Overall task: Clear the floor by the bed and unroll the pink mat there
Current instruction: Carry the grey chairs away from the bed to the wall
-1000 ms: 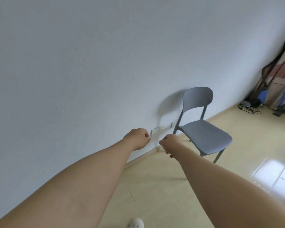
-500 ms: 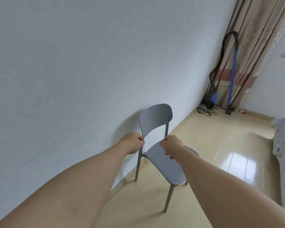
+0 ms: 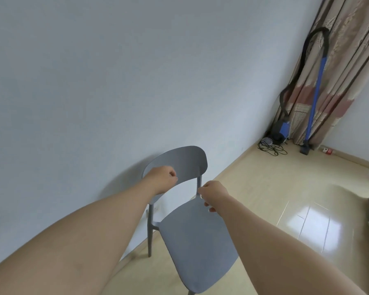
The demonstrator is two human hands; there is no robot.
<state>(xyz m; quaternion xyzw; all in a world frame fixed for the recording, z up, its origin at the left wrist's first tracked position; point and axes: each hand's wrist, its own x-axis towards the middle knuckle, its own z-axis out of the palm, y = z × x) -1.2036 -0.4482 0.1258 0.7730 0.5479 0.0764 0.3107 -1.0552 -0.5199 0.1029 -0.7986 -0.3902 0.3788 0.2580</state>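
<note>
The left hand [image 3: 161,179] and right hand [image 3: 213,193] have been brought up to the one grey chair [image 3: 196,241], at its backrest; fingers curled, grip unclear.

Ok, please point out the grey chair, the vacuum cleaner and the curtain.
grey chair [image 3: 198,237], head view, on the seat.
vacuum cleaner [image 3: 282,132], head view, on its body.
curtain [image 3: 349,50], head view, on its upper folds.

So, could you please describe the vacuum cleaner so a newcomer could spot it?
Follow the white wall to the far corner where the patterned curtain hangs. The vacuum cleaner stands there, dark with a blue panel. Its tall blue pole and looping black hose set it apart from the cable tangle beside it.
</note>
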